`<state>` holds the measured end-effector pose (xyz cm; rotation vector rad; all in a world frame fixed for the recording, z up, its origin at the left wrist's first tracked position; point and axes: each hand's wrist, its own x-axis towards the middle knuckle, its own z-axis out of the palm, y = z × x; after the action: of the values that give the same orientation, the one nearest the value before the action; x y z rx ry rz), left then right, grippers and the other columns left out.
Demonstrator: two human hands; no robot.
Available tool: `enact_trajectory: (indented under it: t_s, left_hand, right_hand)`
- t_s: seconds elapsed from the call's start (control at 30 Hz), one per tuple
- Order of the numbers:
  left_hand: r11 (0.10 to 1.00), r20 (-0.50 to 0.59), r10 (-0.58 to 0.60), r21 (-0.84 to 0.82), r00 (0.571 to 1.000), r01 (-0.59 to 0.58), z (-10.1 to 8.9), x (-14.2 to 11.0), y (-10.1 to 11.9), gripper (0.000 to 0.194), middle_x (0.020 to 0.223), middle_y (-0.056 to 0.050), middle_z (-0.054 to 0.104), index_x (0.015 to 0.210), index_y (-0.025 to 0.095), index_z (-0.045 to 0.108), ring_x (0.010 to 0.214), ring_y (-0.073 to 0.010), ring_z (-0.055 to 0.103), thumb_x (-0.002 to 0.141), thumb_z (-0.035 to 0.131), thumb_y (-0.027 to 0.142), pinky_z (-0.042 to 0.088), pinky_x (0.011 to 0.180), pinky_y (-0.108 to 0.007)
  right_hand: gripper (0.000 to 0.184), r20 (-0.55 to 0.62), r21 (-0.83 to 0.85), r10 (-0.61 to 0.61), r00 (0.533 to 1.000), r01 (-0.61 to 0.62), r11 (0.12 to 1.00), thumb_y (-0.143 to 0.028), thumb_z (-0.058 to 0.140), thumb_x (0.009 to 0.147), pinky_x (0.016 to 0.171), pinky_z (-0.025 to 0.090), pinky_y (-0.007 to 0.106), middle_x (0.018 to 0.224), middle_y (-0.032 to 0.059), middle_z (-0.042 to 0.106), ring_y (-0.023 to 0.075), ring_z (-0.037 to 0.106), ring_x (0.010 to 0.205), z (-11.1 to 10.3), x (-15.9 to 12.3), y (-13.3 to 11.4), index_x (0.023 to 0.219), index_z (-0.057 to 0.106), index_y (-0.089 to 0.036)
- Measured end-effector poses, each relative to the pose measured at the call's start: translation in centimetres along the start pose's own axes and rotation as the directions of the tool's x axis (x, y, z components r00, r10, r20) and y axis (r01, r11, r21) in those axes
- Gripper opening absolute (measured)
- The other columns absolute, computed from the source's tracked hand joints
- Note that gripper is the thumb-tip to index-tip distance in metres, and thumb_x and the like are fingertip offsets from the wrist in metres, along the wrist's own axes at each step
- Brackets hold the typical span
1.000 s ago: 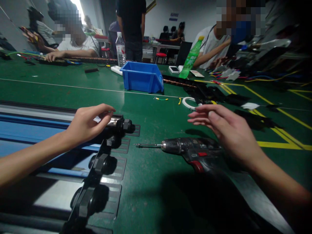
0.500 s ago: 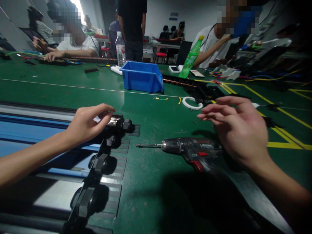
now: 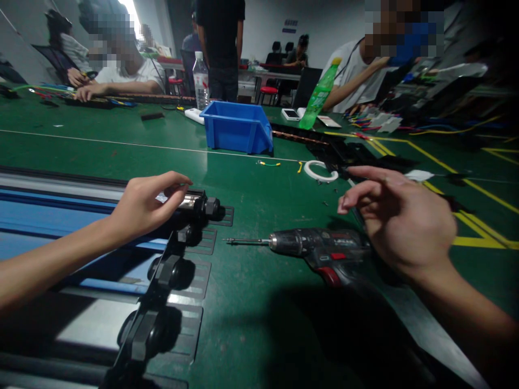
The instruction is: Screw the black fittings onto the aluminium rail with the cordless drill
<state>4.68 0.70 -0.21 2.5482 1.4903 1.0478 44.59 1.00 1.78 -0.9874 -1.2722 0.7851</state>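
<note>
Left hand [image 3: 152, 202] is arching over the rails [image 3: 52, 210], right hand [image 3: 409, 221] curling near the drill [image 3: 308, 244] — whether either grip is pinching, I cannot tell. Black-and-red, the drill is lying sideways.

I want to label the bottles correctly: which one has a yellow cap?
The green bottle, right of the blue bin; the clear bottle, behind the bin's left end, has a whitish cap.

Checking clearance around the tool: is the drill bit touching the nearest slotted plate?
Apart. The head view shows green tabletop between the drill bit and the nearest slotted plate.
</note>
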Motion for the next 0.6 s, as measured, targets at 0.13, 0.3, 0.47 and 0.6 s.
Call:
enact_trajectory:
  t_s: [0.13, 0.3, 0.47, 0.6]
  left_hand:
    - [1.0, 0.002, -0.009, -0.002, 1.0, 0.009, -0.01, 0.0, -0.02, 0.022, 0.09, -0.004, 0.076, 0.109, 0.019, 0.072, 0.078, -0.0158, 0.071, 0.096, 0.059, 0.031, 0.055, 0.064, -0.023]
    - [1.0, 0.0, -0.008, -0.006, 1.0, 0.008, 0.0, -0.02, -0.02, 0.021, 0.091, -0.004, 0.077, 0.109, 0.019, 0.072, 0.077, -0.0157, 0.07, 0.096, 0.06, 0.03, 0.054, 0.064, -0.023]
    - [1.0, -0.004, -0.003, -0.016, 1.0, 0.003, 0.06, 0.03, 0.0, 0.021, 0.089, -0.004, 0.076, 0.108, 0.018, 0.072, 0.075, -0.0149, 0.07, 0.095, 0.06, 0.029, 0.053, 0.062, -0.022]
    - [1.0, 0.001, -0.003, -0.019, 1.0, 0.003, 0.03, 0.05, 0.07, 0.021, 0.09, -0.004, 0.076, 0.108, 0.017, 0.072, 0.076, -0.015, 0.07, 0.095, 0.06, 0.029, 0.054, 0.063, -0.023]
  right_hand:
    - [0.03, 0.045, -0.017, -0.034, 0.998, 0.035, 0.999, -0.008, 0.058, 0.082, 0.07, 0.057, 0.038, 0.083, 0.0041, 0.073, 0.0234, 0.071, 0.074, 0.04, -0.14, 0.05, 0.105, 0.071, -0.023]
    - [0.032, 0.039, -0.153, -0.084, 0.996, 0.089, 0.984, -0.006, 0.068, 0.079, 0.075, 0.058, 0.035, 0.096, 0.003, 0.073, 0.0215, 0.072, 0.086, -0.05, -0.32, -0.02, 0.105, 0.07, -0.024]
    - [0.017, 0.077, -0.118, -0.048, 0.996, 0.057, 0.991, -0.022, 0.073, 0.087, 0.074, 0.056, 0.034, 0.094, 0.0052, 0.073, 0.023, 0.072, 0.085, 0.08, -0.52, -0.48, 0.104, 0.074, -0.022]
    - [0.036, 0.109, 0.009, 0.082, 0.991, -0.083, 0.996, -0.046, 0.052, 0.101, 0.074, 0.056, 0.037, 0.081, 0.0078, 0.072, 0.0239, 0.07, 0.076, -0.02, -0.32, -0.31, 0.096, 0.076, -0.02]
